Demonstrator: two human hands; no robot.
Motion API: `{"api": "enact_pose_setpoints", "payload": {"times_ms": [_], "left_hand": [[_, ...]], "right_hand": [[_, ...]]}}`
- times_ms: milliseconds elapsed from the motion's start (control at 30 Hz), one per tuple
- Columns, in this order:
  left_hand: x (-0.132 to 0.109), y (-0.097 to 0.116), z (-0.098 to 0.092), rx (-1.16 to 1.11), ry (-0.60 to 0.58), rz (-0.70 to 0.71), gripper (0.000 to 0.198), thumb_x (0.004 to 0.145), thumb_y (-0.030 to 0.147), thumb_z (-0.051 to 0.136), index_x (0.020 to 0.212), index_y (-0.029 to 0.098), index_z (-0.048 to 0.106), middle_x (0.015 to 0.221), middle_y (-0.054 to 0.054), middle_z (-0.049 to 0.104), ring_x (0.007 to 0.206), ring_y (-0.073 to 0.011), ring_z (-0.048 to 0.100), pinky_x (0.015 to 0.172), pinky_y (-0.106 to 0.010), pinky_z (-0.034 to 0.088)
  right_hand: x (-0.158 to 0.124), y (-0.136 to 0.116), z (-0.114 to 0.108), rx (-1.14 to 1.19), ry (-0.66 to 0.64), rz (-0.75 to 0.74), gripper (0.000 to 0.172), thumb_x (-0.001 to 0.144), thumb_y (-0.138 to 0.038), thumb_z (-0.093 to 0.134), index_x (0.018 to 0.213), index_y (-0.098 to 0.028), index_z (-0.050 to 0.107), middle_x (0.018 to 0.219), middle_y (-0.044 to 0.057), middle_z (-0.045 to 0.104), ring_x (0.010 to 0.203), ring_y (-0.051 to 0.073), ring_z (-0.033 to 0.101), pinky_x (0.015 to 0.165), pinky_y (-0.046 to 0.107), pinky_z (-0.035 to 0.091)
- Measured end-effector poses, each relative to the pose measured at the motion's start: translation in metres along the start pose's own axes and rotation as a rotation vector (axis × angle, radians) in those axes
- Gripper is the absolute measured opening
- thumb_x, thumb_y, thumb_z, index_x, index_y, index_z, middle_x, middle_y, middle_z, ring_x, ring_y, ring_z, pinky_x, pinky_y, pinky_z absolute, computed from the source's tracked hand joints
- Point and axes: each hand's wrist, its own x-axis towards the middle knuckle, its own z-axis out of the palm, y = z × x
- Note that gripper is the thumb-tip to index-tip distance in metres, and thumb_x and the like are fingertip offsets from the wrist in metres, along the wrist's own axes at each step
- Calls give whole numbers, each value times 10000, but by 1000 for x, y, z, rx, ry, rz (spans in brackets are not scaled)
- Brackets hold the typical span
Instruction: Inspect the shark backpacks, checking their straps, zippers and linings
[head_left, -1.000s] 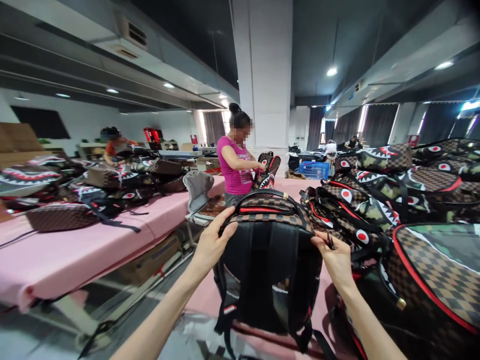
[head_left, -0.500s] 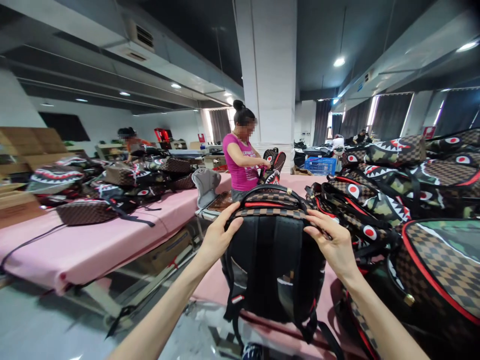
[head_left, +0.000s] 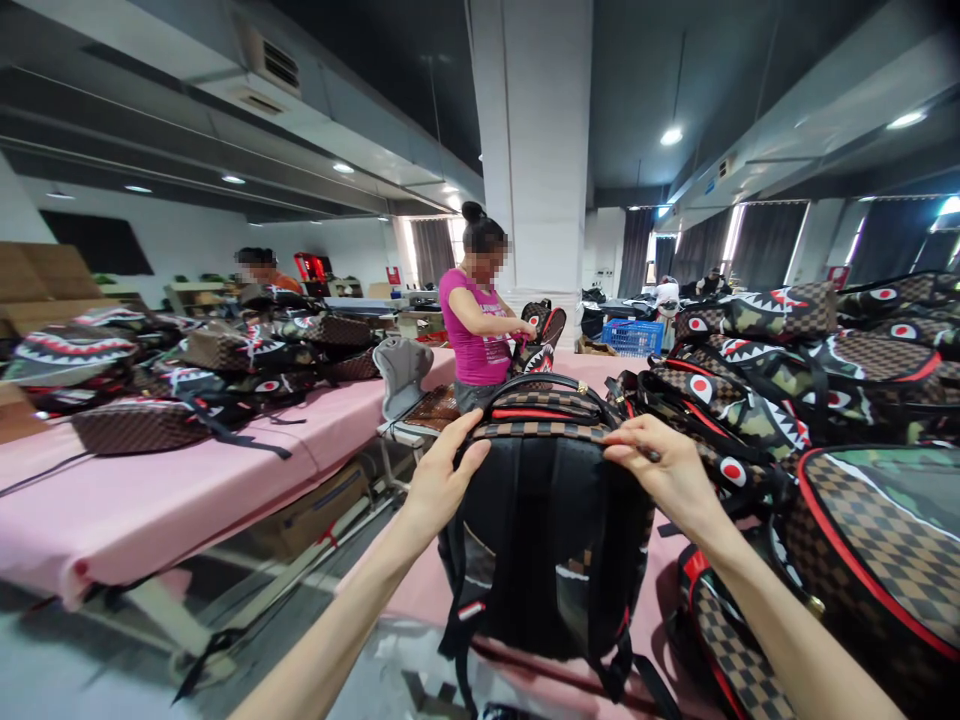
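Observation:
A backpack [head_left: 551,540] stands upright on the pink-covered table, its black padded back and shoulder straps facing me. Its top has brown checks, red trim and a carry handle [head_left: 536,382]. My left hand [head_left: 448,470] is closed on the upper left corner, thumb on the near side and fingers over the top. At the upper right corner, my right hand [head_left: 664,462] pinches the edge between thumb and fingers. The backpack's front side is hidden from me.
Checked and camouflage backpacks [head_left: 750,400] are heaped at the right, one large backpack [head_left: 877,540] close by my right forearm. Across from me a person in a pink shirt [head_left: 480,325] handles another bag. A grey chair [head_left: 403,378] and a second pink table [head_left: 225,490] stand left.
My view has turned slightly to the right. My right hand has shifted a little inward along the backpack's top edge, its fingers drawn closer together; my left hand keeps its hold.

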Motion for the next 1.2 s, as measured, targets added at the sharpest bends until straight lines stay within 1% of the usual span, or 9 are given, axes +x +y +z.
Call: {"api": "enact_pose_setpoints", "payload": {"times_ms": [133, 267, 367, 533, 600, 733, 900, 1033, 1200], "left_hand": [[0, 0, 0, 20, -12, 0, 526, 813, 471, 423, 1237, 169, 497, 1307, -94, 500, 1224, -208, 436, 1074, -385, 284], [0, 0, 1, 17, -6, -4, 520, 817, 465, 422, 1237, 167, 496, 1310, -92, 497, 1226, -198, 433, 1076, -374, 282], [0, -1, 2, 16, 6, 0, 529, 823, 458, 416, 1244, 147, 490, 1310, -98, 497, 1224, -196, 434, 1078, -372, 277], [-2, 3, 3, 7, -2, -7, 535, 824, 453, 418, 1251, 139, 487, 1316, -94, 493, 1228, -193, 428, 1080, -359, 272], [-2, 6, 2, -7, 5, -28, 533, 816, 450, 432, 1247, 142, 493, 1316, -90, 495, 1234, -194, 423, 1085, -355, 260], [-3, 7, -7, -174, 18, -102, 509, 804, 427, 475, 1231, 152, 504, 1311, -85, 505, 1220, -193, 442, 1064, -341, 284], [-35, -6, -18, -364, 216, -284, 405, 799, 474, 489, 944, 115, 610, 941, -82, 657, 904, -176, 593, 833, -294, 436], [-65, -6, -8, -461, 0, -387, 451, 787, 560, 467, 662, 136, 555, 601, 6, 552, 591, -118, 513, 572, -236, 392], [-68, 12, -2, -556, -182, -415, 477, 746, 596, 511, 572, 152, 516, 535, 15, 524, 514, -108, 465, 510, -228, 369]], "right_hand": [[12, -8, 9, -123, -55, -28, 164, 758, -323, 581, 645, -213, 627, 731, 17, 587, 672, 151, 548, 640, 261, 414], [9, -1, 3, 194, 78, 182, 255, 743, -405, 571, 624, -181, 598, 552, -12, 543, 513, 121, 480, 498, 239, 365], [-8, 2, -4, 279, 161, 315, 293, 706, -444, 611, 625, -165, 643, 567, 9, 601, 529, 137, 522, 522, 251, 390], [-28, -5, 5, 100, -33, 389, 367, 725, -504, 574, 605, -174, 682, 657, 48, 672, 678, 208, 604, 627, 285, 421], [-27, -6, 15, 30, -55, 399, 375, 714, -508, 583, 559, -170, 636, 566, 18, 619, 579, 175, 557, 554, 263, 381], [-24, -3, 30, 87, 42, 399, 335, 656, -474, 639, 555, -168, 547, 482, -34, 491, 472, 110, 416, 482, 240, 305], [-31, 8, 29, 128, 103, 394, 314, 645, -463, 664, 634, -158, 591, 530, -27, 500, 502, 110, 416, 497, 240, 329], [-34, 10, 28, 108, 109, 319, 319, 664, -469, 658, 627, -158, 600, 534, -21, 500, 505, 110, 416, 491, 237, 336], [-39, 6, 29, 127, 122, 350, 332, 666, -481, 653, 639, -152, 618, 509, -19, 497, 473, 109, 412, 466, 239, 342]]}}
